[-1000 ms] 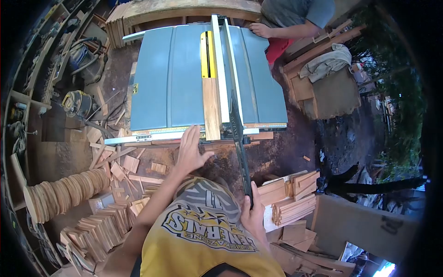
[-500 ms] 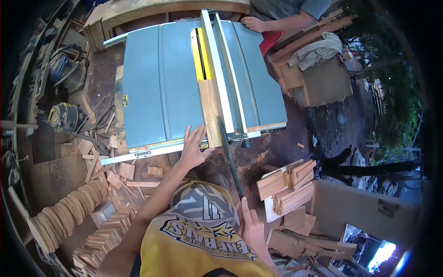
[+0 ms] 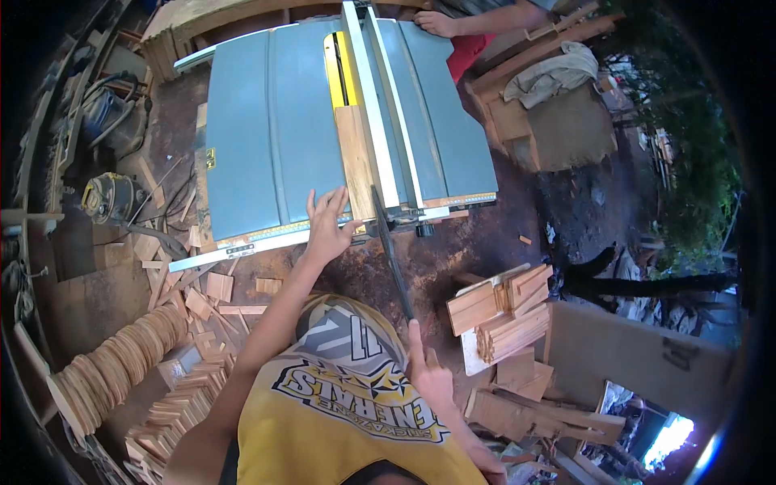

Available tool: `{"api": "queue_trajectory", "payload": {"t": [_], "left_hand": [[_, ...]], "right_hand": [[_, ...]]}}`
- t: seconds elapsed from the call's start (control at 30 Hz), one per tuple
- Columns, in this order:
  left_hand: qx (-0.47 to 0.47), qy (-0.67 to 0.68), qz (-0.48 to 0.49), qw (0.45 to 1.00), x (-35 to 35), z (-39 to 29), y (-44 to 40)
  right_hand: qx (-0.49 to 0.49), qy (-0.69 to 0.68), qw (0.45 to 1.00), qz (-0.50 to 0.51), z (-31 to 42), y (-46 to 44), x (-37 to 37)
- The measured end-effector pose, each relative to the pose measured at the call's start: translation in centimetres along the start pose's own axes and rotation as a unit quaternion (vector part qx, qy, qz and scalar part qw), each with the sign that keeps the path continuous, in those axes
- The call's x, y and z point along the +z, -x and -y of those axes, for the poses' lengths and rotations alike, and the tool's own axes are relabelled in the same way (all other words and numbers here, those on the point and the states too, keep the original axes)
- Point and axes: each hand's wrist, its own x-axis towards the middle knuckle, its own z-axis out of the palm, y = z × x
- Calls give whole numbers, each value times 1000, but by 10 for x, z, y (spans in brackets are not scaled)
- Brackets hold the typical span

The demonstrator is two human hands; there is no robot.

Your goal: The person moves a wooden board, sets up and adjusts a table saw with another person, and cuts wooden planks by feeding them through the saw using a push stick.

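A narrow wooden board (image 3: 356,166) lies on the blue-grey saw table (image 3: 307,129), beside the long white fence (image 3: 372,105) and in line with the yellow insert (image 3: 341,73) and its dark slot. My left hand (image 3: 327,226) is at the table's front edge with its fingers spread, its fingertips close to the board's left side. In my right hand (image 3: 428,372) is the lower end of a long black stick (image 3: 391,259), the index finger stretched along it. The stick's far end reaches the board's right side near its front end; whether they touch is unclear.
Another person's hand (image 3: 436,23) rests on the table's far right edge. Wood strips (image 3: 513,331) are stacked at the right. Stacked round-edged pieces (image 3: 121,364) and scattered offcuts lie at the left, near a shop vacuum (image 3: 109,198). A cloth (image 3: 558,74) lies at upper right.
The stick's tip has shifted from over the fence to the board's right side. The saw table has moved left and up in the view. My left hand stays by the board, fingers spread.
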Motion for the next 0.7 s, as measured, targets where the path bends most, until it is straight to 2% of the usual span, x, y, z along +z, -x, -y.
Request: {"api": "queue_trajectory", "payload": {"t": [0.2,0.33,0.43,0.7], "left_hand": [[-31,-30,-14,999,-1,0,-15],[-67,-81,-121,987,-1,-12,-16],[-104,-61,-88,989,-3,-11,-23],[-60,-77,-119,988,5,5,-41]], "right_hand": [[-6,-50,997,56,1,-27,-21],[-6,-62,995,78,4,-38,-25],[-8,-92,992,86,9,-49,-39],[0,-108,991,83,17,-74,-48]]}}
